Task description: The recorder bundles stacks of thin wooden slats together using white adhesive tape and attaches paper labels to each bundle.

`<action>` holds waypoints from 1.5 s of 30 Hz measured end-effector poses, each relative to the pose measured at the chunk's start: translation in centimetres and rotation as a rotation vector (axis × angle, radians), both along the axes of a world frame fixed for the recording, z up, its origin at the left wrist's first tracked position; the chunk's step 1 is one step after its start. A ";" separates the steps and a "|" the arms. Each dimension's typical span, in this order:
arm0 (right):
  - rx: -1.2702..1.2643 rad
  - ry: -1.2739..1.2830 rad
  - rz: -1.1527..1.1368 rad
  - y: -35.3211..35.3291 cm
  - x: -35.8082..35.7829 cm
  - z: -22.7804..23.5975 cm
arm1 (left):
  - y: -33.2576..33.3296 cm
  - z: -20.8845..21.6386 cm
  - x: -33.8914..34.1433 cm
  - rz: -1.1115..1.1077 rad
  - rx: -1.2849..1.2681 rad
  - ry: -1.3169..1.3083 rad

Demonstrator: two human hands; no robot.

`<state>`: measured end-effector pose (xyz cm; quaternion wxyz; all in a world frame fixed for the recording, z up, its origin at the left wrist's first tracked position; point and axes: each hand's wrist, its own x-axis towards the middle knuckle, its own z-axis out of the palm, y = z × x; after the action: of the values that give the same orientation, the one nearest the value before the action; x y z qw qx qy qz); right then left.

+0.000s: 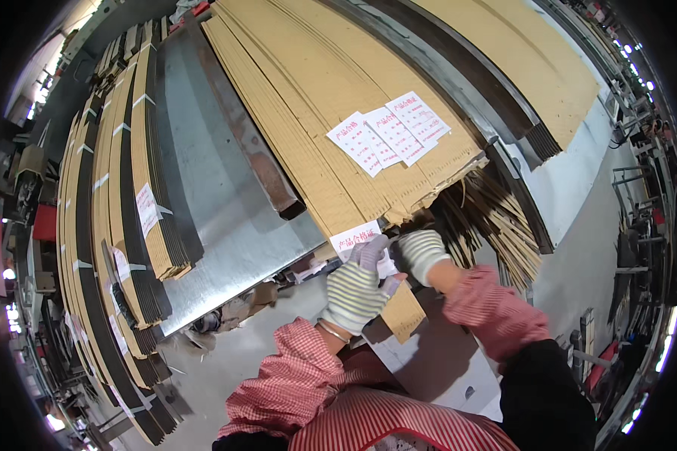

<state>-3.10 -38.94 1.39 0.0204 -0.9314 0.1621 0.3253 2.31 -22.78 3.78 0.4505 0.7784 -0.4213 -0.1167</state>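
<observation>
My left hand point(356, 289), in a striped knit glove, is closed on white label paper at the near end of a brown corrugated cardboard stack point(301, 120). A white label with red print point(356, 237) lies just beyond its fingers, against the stack's near edge. Under the left thumb, a small brown cardboard piece point(404, 313) hangs down. My right hand point(423, 253), gloved alike, curls below the stack's torn corner; its fingertips are hidden. Several white labels with red print point(390, 133) lie overlapping on top of the stack.
Dark metal bars point(257, 143) flank the stack on a grey metal table point(233, 248). Bundles of strapped cardboard strips point(120, 188) line the left side. Loose thin strips point(504, 225) stick out under the right corner. A white panel point(440, 361) stands before me.
</observation>
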 end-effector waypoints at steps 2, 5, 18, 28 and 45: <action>0.128 -0.077 -0.132 -0.6 0.8 1.0 | 1.1 -1.5 0.5 0.093 -0.191 0.144; 0.470 -0.369 -0.430 0.2 -0.4 2.9 | 0.8 -2.2 0.1 0.337 -0.460 0.869; 0.416 -0.621 -0.284 2.4 -6.0 8.7 | 2.9 -1.4 -3.8 0.516 -0.095 1.154; 0.372 -0.595 -0.354 5.8 -2.4 4.8 | 1.5 -2.7 -5.5 0.546 -0.334 0.996; 0.330 -0.579 -0.261 7.1 -4.9 4.6 | 1.8 -2.4 -7.2 0.565 -0.228 0.771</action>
<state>-8.03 -31.84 5.98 0.2572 -0.9405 0.2125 0.0643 -4.85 -20.93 1.33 0.6701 0.7080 -0.0064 -0.2229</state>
